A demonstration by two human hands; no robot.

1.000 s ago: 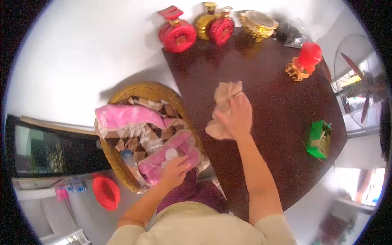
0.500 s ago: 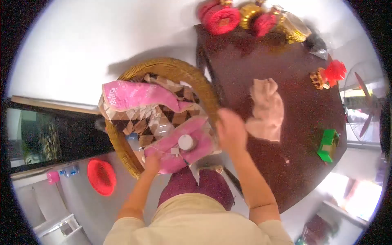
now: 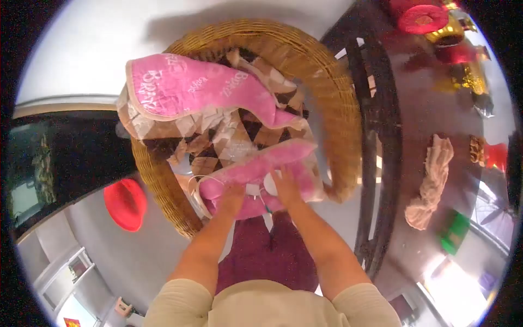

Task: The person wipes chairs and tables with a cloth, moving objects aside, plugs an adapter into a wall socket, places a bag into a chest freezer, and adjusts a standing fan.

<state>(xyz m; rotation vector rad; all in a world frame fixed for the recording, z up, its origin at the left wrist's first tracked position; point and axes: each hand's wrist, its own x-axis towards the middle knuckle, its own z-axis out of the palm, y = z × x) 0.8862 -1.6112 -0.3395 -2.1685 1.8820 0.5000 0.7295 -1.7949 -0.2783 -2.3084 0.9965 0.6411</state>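
Note:
A wicker chair [image 3: 340,92] holds a diamond-patterned cushion [image 3: 242,131] and two pink cloths. The upper pink cloth [image 3: 185,84], with white lettering, drapes across the cushion. On the lower pink cloth [image 3: 294,155], near my legs, lie a white round object [image 3: 270,184], a small white block [image 3: 252,189] and a looped white cable [image 3: 199,177]. My right hand [image 3: 286,189] has its fingers closed around the side of the round object. My left hand [image 3: 232,197] is closed at the cable's end, beside the white block; its fingertips are partly hidden.
To the right stands a dark table [image 3: 403,180] with a crumpled beige cloth [image 3: 430,182], a green box [image 3: 455,231] and red and gold ornaments [image 3: 425,20]. A red basin [image 3: 125,204] is at the left, below a dark screen-like panel [image 3: 81,158].
My view has turned and come closer to the chair. My right hand has moved from the chair's right rim onto the white round object. My left hand has shifted right along the lower cloth.

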